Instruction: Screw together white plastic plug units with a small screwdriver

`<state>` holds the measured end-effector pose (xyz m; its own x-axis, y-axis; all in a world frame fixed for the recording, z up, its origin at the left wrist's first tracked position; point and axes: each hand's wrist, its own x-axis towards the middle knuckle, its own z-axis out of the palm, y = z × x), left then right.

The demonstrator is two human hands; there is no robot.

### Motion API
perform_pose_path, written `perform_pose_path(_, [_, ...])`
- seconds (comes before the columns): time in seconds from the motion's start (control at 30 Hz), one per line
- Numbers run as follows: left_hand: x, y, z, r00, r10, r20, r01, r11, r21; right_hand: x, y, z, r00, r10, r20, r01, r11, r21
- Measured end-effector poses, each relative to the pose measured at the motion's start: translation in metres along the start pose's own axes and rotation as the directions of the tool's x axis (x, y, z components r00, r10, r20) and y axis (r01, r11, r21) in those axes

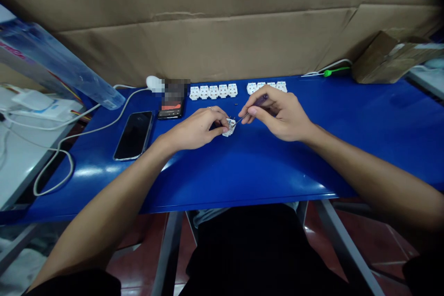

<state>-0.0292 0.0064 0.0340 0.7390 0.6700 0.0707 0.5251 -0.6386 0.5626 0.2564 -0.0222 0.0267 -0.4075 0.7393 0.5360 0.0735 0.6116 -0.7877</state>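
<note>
A small white plastic part is on the blue table, pinched at its left side by my left hand. My right hand is closed round the dark handle of a thin screwdriver-like tool, whose metal tip reaches the white part. Behind my left hand stands a row of several similar white parts. A second row of white parts lies further right, partly hidden behind my right hand. A tiny dark piece rests between the hands and the rows.
At the left lie a dark-screened phone, a second phone with its screen lit, and a white cable. A cardboard box stands at the back right, near a green-tipped item. Cardboard walls the back.
</note>
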Motion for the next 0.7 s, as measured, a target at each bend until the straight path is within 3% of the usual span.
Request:
perform_pose_path(0.27, [0.002,0.008,0.018,0.986,-0.110,-0.126,0.110,0.994,-0.006,0.001,0.000,-0.005,0.999,-0.025,-0.021,0.025,1.000,-0.007])
perform_pose_path(0.47, [0.006,-0.004,0.032,0.928,-0.252,-0.273,0.244,0.968,-0.064,0.002,0.000,-0.007,0.999,-0.003,-0.044,0.002,1.000,-0.020])
perform_pose_path(0.57, [0.008,-0.011,0.034,0.903,-0.257,-0.343,0.249,0.966,-0.069,0.002,0.000,-0.007,0.998,-0.007,-0.056,0.006,1.000,-0.021])
perform_pose_path(0.7, [0.008,-0.016,0.027,0.924,-0.215,-0.316,0.214,0.976,-0.039,0.002,0.000,-0.007,0.997,0.023,-0.070,-0.025,0.999,-0.025])
